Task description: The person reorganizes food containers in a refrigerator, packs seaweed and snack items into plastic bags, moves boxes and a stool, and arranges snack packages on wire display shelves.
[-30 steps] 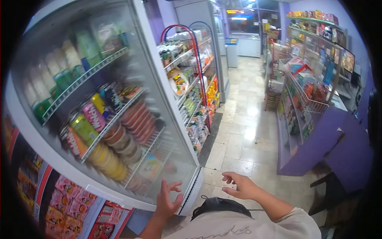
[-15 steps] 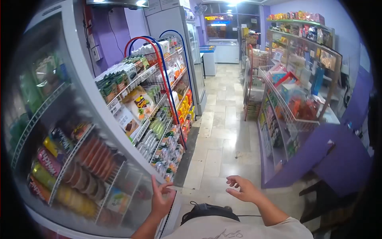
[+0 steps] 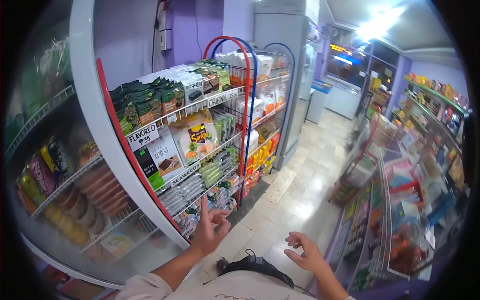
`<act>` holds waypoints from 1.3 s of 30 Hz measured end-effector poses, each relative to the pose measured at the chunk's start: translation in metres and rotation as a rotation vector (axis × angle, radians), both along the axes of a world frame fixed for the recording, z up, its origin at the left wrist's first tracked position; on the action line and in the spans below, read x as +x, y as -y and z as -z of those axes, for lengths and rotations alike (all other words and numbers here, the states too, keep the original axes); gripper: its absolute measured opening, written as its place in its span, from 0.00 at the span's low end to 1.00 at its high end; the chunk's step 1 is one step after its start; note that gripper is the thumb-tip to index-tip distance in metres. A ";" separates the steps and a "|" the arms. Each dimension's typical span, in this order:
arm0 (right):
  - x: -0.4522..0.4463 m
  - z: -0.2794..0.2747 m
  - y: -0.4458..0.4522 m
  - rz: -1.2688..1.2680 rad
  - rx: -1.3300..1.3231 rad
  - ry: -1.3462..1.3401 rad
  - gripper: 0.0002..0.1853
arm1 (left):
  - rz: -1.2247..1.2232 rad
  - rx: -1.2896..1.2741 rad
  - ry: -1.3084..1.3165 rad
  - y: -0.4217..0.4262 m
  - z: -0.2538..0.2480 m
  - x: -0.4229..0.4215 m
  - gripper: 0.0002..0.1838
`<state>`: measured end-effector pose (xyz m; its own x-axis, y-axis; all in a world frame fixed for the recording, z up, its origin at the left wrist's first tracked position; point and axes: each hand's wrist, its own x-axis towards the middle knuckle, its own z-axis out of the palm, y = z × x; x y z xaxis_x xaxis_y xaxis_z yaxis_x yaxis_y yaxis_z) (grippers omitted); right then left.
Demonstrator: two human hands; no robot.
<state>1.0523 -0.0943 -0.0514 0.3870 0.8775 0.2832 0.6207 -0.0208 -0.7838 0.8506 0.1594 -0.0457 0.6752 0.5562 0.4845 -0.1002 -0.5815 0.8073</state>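
My left hand (image 3: 211,229) is raised in front of the lower shelves of a wire snack rack (image 3: 246,125), index finger stretched up and the other fingers loosely bent. Nothing is in it. My right hand (image 3: 304,251) hovers over the tiled floor, fingers apart and curled a little, also holding nothing. Seaweed packets (image 3: 150,102) fill the rack's top shelf, behind a "FLAVORED 35" label (image 3: 143,136) and an "ORIGINAL" label (image 3: 223,98). Below them stand a yellow-and-white packet (image 3: 196,135) and a white box (image 3: 164,156), above a "SEAWEEDS" label (image 3: 185,176).
A glass-door fridge (image 3: 82,100) with drink cans and stacked tubs stands close on my left. A tiled aisle (image 3: 305,165) runs forward to a white chest freezer (image 3: 344,100). Goods crowd a wire basket display (image 3: 387,220) on the right. A black bag (image 3: 255,267) is at my waist.
My view has turned left and come nearer the snack rack, which now fills more of the middle. The left hand appears higher and farther right, index finger still extended; the right hand stays similarly posed.
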 end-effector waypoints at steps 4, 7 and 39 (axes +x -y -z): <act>0.066 0.038 -0.040 0.044 0.052 -0.051 0.27 | -0.079 -0.269 -0.050 -0.074 0.054 0.061 0.48; 0.110 0.041 -0.075 0.090 0.013 -0.057 0.24 | -0.050 -0.169 0.102 -0.120 0.047 0.117 0.48; 0.558 -0.026 -0.483 -0.981 -0.047 -0.038 0.15 | -1.004 -0.005 0.008 -0.163 -0.004 0.398 0.50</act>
